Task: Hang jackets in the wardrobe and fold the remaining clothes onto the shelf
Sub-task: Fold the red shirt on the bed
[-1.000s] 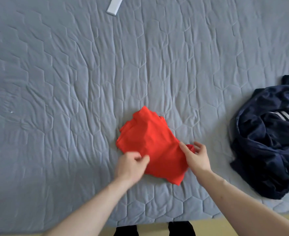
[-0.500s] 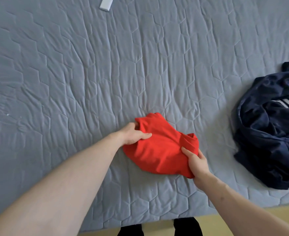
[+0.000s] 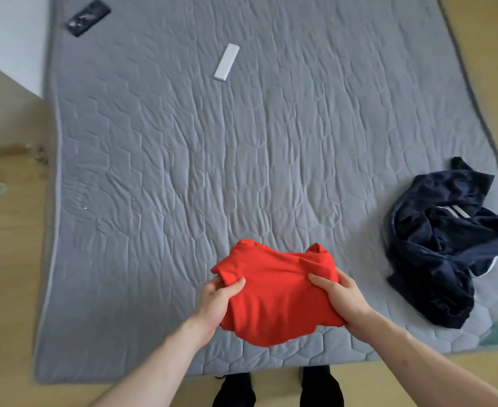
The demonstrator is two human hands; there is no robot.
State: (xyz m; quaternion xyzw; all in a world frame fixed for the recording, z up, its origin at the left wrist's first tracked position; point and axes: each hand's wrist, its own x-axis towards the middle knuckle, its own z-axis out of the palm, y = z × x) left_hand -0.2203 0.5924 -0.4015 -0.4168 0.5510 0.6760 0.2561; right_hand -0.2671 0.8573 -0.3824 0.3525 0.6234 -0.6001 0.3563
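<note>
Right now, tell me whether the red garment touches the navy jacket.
Apart. The head view shows bare grey quilt between the red garment and the navy jacket.

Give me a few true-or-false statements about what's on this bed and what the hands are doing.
1. Both hands hold the red garment. True: left hand and right hand each have a grip on a side.
2. The navy jacket is neatly folded. False: it lies crumpled at the right.
3. A white remote lies on the mattress. True.
4. The dark phone sits beside the jacket. False: it is at the far left corner.
</note>
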